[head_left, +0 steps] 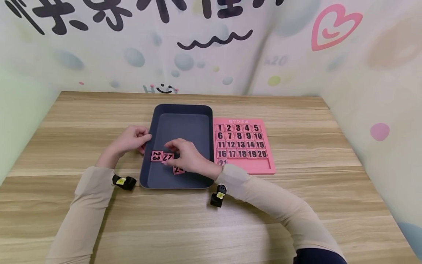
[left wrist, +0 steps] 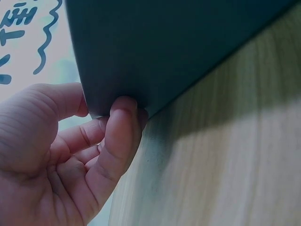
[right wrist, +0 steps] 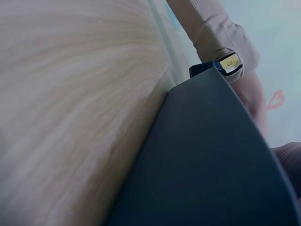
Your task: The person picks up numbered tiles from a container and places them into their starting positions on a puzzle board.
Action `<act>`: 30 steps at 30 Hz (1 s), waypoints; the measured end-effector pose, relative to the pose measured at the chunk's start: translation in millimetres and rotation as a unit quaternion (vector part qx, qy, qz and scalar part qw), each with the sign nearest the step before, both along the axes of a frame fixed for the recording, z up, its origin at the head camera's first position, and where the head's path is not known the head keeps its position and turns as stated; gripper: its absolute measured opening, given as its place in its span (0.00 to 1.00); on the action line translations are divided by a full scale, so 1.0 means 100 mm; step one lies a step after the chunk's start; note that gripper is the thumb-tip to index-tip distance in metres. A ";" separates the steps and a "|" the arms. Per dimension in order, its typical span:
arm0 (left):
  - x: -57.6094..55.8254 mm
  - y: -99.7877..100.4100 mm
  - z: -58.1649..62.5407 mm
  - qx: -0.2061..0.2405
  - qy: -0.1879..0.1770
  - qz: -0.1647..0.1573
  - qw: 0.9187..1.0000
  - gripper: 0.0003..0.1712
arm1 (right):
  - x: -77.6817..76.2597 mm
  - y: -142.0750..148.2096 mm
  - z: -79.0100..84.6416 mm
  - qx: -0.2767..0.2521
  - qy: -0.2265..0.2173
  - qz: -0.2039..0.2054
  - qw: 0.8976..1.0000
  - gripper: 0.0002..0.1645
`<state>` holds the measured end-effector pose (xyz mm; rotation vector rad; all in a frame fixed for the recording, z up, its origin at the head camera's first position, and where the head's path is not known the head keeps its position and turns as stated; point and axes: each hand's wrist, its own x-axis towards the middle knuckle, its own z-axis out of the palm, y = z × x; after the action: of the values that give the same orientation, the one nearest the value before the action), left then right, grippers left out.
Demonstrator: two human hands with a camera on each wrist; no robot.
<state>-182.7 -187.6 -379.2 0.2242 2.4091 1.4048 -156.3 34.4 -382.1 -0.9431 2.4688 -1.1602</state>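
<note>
A dark grey tray (head_left: 184, 124) lies on the table, with three pink number tiles inside it. My left hand (head_left: 133, 139) grips the tray's left edge; in the left wrist view, the thumb is at the rim and the fingers (left wrist: 123, 122) are against the outer wall. Over the tray, my right hand (head_left: 188, 156) has its thumb at tile 22 (head_left: 167, 157), with thumb and index finger apart. Tile 23 (head_left: 156, 156) lies to the left of it. Tile 24 (head_left: 178, 170) is partly under the hand. In the right wrist view, the tray wall (right wrist: 202, 155) hides my right hand's fingers.
Against the tray's right side lies a pink number board (head_left: 268, 146), filled with tiles from 1 in order; tile 21 (head_left: 222, 162) begins its bottom row, partly behind my right wrist. The wooden table (head_left: 296, 205) meets a printed wall cloth (head_left: 211, 66) at the back.
</note>
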 end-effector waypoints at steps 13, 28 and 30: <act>-0.01 0.00 -0.01 -0.002 -0.004 0.005 1.000 0.10 | -0.03 -0.08 -0.03 0.053 -0.004 -0.015 0.999 0.27; 0.00 0.00 0.00 -0.001 -0.004 0.004 1.000 0.11 | -0.08 -0.10 -0.06 0.075 0.014 -0.006 0.997 0.20; 0.00 0.00 -0.01 -0.001 -0.004 0.004 1.000 0.11 | -0.08 -0.10 -0.06 0.075 0.013 -0.005 0.997 0.19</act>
<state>-183.1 -187.3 -379.7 0.2085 2.4081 1.4031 -164.6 24.5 -388.2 -0.9100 2.5413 -0.9542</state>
